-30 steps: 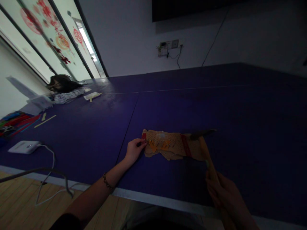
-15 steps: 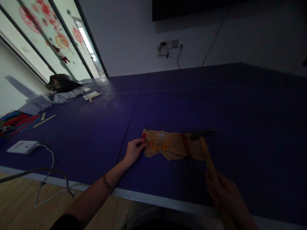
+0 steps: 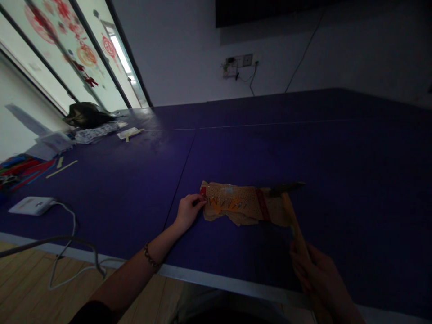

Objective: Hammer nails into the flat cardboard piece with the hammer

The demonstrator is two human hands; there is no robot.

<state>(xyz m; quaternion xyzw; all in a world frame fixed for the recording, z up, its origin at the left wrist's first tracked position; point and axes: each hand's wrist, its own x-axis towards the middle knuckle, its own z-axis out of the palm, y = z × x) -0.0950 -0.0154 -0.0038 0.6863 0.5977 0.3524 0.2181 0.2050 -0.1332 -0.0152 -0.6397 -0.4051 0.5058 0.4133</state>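
Observation:
A flat, tan, layered bundle (image 3: 248,200) with a dotted top, wavy edges and red bands lies on the dark blue table (image 3: 256,153). Small dark nail-like pieces (image 3: 227,202) and orange patches show on its upper side. At its left end, my left hand (image 3: 189,210) is closed in a pinch; what is between the fingertips is too small and dark to tell. My right hand (image 3: 315,270) grips the wooden handle of a hammer (image 3: 293,216). The hammer's dark head is at the bundle's right end, and whether it touches cannot be told.
A white device (image 3: 33,205) with a cable (image 3: 72,220) hanging over the table's front edge is at left. Beyond it are coloured strips (image 3: 29,171), papers (image 3: 54,143) and a black bag (image 3: 88,114). Wall sockets (image 3: 238,64) with cords are behind the table.
The camera view has shifted very slightly. Both hands, the hammer and the bundle look the same as before.

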